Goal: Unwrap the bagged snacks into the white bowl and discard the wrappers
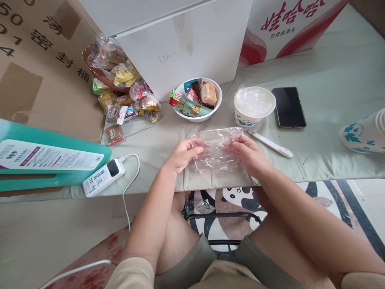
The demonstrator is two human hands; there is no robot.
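A crinkled clear plastic bag (pixel 215 150) is stretched between my two hands above the front edge of the covered table. My left hand (pixel 185 153) pinches its left side, thumb over the film. On the opposite side, my right hand (pixel 248 152) has its fingers closed on the film. Just beyond the bag stands a paper cup (pixel 251 119) with clear plastic stuffed in its mouth. A white utility knife (pixel 270 143) lies to the right of my right hand. Behind my left hand, a white bowl (pixel 219 106) holds packaged snacks and a pastry.
A black phone (pixel 289 107) lies beside the cup, and stacked paper cups (pixel 365 132) rest at the right edge. Wrapped snacks (pixel 123 100) pile up at the left. A green jug (pixel 51 154) and a white power bank (pixel 104 178) with cable sit front left. White boxes (pixel 186 48) stand behind.
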